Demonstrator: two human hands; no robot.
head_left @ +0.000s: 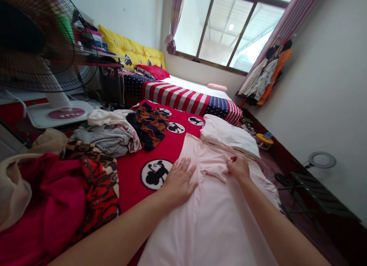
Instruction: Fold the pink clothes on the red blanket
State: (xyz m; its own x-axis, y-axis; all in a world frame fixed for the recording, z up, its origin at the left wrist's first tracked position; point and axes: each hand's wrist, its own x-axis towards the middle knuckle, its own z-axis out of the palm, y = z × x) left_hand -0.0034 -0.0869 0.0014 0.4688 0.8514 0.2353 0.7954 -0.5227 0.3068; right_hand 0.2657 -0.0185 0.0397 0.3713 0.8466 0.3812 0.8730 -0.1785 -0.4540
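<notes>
Pink cloth [220, 210] lies spread on the red sheet [129, 182], from the middle of the view down to 6 o'clock. It looks like a top, with a short flap [212, 165], maybe a sleeve, near its far end. The left hand [181, 182] is at 6 o'clock, just below the middle. Its palm is down on the cloth, and its fingers are a bit spread. The right hand [239, 168] is at 4 o'clock, pinching the edge of the flap between thumb and finger. White folded clothes [229, 136] sit at 3 o'clock, near the right hand. A messy grey heap [104, 138] is at 9 o'clock.

To do this bit well, I think the left hand should press gently so nothing slides. The right hand should pull softly, just enough to make the wrinkles go flat. The cloth looks thin, so a hard tug could bunch it up. Line the edges up straight, and stroke outward with a flat palm.
</notes>
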